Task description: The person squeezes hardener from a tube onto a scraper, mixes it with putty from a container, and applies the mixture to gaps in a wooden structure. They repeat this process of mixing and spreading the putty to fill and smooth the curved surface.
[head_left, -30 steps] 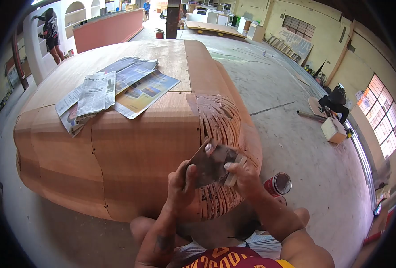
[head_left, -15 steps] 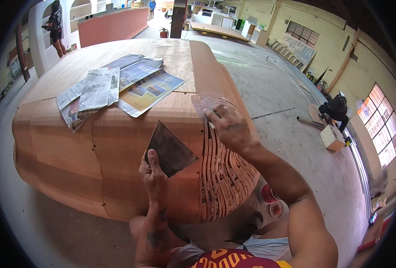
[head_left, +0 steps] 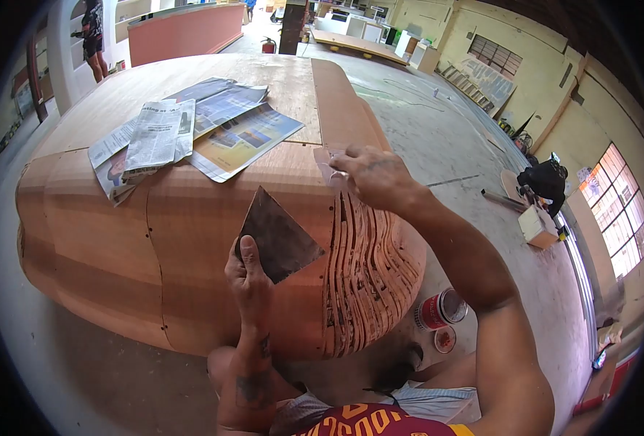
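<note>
My left hand (head_left: 250, 272) grips a dark, flat square plate (head_left: 280, 236) by its lower left edge, thumb on top, a corner pointing up. My right hand (head_left: 373, 174) is closed on a putty knife (head_left: 338, 174), mostly hidden under the fingers. It presses at the upper end of the slatted, grooved section of a large curved wooden body (head_left: 220, 254). Pale pinkish filler (head_left: 323, 161) is smeared on the wood beside these fingers. The dark plate is held over the smooth wood, left of the grooves.
Overlapping newspaper sheets (head_left: 158, 138) lie on top of the body. An open can (head_left: 431, 312) and its lid (head_left: 444, 339) stand on the floor by my right knee. A person (head_left: 91, 43) stands at the far left; a fire extinguisher (head_left: 268, 46) is behind the body.
My right hand has moved slightly up and left along the top of the grooves, its forearm lifting with it. More of the can shows. My left hand still holds the plate.
</note>
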`<state>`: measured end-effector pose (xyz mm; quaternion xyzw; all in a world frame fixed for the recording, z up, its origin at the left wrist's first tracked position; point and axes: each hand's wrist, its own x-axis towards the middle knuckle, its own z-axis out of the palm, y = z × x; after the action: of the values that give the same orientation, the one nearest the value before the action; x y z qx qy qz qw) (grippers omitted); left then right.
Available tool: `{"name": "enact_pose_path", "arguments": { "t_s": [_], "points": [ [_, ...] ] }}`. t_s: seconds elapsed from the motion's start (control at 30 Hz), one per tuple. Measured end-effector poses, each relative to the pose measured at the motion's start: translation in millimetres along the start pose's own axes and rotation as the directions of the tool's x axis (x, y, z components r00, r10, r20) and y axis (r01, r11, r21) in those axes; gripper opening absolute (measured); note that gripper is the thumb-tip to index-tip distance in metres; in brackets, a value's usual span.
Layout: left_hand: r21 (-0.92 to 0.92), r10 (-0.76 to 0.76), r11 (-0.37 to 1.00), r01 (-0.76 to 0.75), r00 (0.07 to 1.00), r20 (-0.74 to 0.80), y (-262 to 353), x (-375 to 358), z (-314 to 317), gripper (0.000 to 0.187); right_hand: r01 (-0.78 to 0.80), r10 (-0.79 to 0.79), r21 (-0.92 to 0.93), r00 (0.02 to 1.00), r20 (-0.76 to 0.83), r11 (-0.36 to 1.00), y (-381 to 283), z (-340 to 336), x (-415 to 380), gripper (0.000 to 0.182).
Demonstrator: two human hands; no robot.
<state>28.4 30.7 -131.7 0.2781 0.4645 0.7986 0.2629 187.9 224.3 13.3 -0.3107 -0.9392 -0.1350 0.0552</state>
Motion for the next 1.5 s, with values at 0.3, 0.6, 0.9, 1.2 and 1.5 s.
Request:
{"name": "enact_pose_path", "arguments": {
  "t_s": [0.3,0.6,0.9,1.2,1.5],
  "points": [
    [-0.003,0.026,1.000,-0.026,1.000,-0.014,15,0,-3,0.042,0.035,-0.035,-0.030,0.999,0.002,0.999,-40,18,-42,0.040],
    [0.005,0.074,0.997,-0.074,0.993,-0.096,18,-1,1,0.037,0.099,-0.115,-0.101,0.979,-0.169,0.990,-81,62,-126,0.052],
    [-0.259,-0.262,0.920,0.293,0.953,0.150,12,-12,12,0.041,0.286,0.105,0.730,0.892,-0.440,0.620,-76,17,-143,0.051],
    [-0.371,-0.252,0.861,0.347,0.926,0.282,2,-20,16,0.044,0.359,-0.137,0.602,0.914,-0.383,0.713,-77,52,-152,0.056],
    [-0.290,0.035,0.957,0.019,0.983,0.181,8,-20,9,0.036,-0.095,0.429,0.995,0.898,0.099,-0.031,-82,58,-190,0.043]
  ]
}}
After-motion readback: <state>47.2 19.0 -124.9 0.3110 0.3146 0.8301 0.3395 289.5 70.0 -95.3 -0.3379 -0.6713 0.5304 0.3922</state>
